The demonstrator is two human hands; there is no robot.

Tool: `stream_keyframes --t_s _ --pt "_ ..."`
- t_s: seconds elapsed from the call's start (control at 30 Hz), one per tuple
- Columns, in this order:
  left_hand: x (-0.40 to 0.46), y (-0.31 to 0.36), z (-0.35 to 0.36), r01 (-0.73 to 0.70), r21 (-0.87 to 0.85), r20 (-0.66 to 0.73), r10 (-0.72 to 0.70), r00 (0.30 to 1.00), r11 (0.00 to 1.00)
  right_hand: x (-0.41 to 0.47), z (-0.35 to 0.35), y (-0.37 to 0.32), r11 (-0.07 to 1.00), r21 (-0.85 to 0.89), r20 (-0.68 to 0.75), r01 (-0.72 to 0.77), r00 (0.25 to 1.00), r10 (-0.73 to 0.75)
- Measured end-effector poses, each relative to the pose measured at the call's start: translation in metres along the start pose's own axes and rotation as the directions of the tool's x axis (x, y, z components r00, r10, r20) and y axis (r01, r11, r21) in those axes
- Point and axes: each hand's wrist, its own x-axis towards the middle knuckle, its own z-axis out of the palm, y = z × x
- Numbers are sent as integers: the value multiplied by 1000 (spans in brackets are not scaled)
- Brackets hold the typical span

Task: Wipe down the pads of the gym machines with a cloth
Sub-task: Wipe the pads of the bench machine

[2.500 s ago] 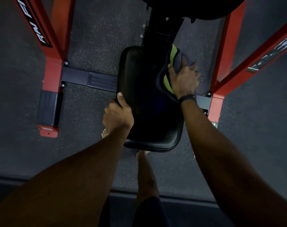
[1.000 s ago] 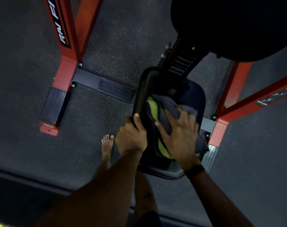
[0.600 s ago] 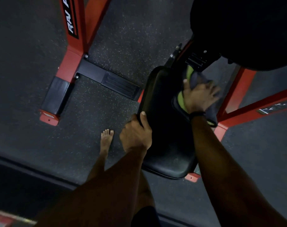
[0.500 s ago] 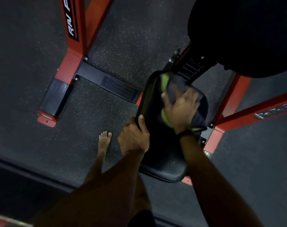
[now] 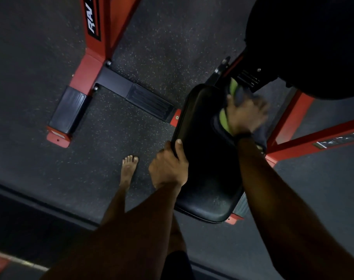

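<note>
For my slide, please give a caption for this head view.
Right hand wipes black seat pad with cloth; left hand grips its edge.

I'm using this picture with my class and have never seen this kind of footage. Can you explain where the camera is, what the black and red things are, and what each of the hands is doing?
The camera sits on a person's head and looks down, so both arms reach into the picture from below. The black shape is the seat pad of a gym machine; the red bars are its frame, standing on a dark speckled floor. The left hand grips the pad's left edge, thumb on top. The right hand presses a dark cloth with green trim onto the pad's far end; it is blurred, so it seems to be moving, and I cannot tell whether its fingers are flat or curled. A larger black pad hangs at the top right. A bare foot stands on the floor.
</note>
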Motion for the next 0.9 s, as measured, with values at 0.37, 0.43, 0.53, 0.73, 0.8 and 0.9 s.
stream_keyframes --t_s 0.37,0.43,0.53,0.73,0.8,0.9 --pt "4 -4 4 4 -53 -16 -5 1000 999 -148 -17 75 884 63 -96 463 885 -456" --pt "4 -5 5 -17 -104 -20 15 1000 994 -120 -16 98 931 28 -131 363 925 -357" --pt "5 -7 6 -15 -116 -21 12 1000 993 -58 -14 78 986 41 -101 159 983 -154" --pt "4 -8 7 -25 -108 -10 24 1000 994 6 1 -19 999 -30 -34 15 999 -16" --pt "3 -8 5 -23 -91 -8 22 1000 996 -4 1 -37 990 -89 -30 112 993 -115" --pt "3 -6 5 -31 -73 -36 29 999 997 -46 -1 -46 947 -82 -72 311 946 -317"
